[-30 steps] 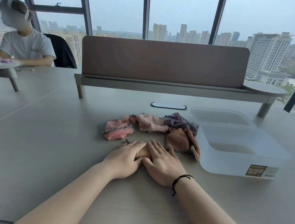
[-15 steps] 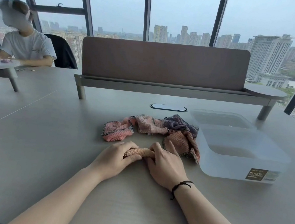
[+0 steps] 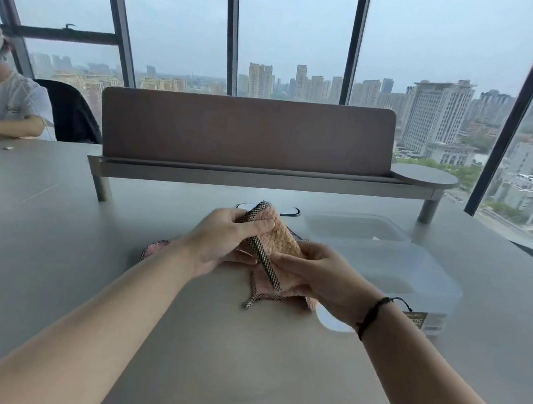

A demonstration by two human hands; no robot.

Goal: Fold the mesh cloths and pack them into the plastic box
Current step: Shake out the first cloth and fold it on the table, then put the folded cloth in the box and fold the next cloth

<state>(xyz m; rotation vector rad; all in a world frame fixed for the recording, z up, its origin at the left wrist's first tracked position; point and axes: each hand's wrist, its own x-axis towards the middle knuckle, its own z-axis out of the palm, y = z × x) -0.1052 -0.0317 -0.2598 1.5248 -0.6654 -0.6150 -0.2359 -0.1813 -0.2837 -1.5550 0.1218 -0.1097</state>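
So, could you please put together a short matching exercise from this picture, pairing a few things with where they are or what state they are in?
Things:
1. folded mesh cloth
2. plastic box
3. black wristband
4. loose mesh cloths

Places or states:
A. lying on the table under the hands
B. standing open to the right of the hands
C. lifted off the table, held in the grip of left hand and right hand
D. round the right wrist

Pairs: 1-C, 2-B, 3-D, 4-A

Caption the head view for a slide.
Both hands, left and right, hold a folded cloth above the table beside the box.
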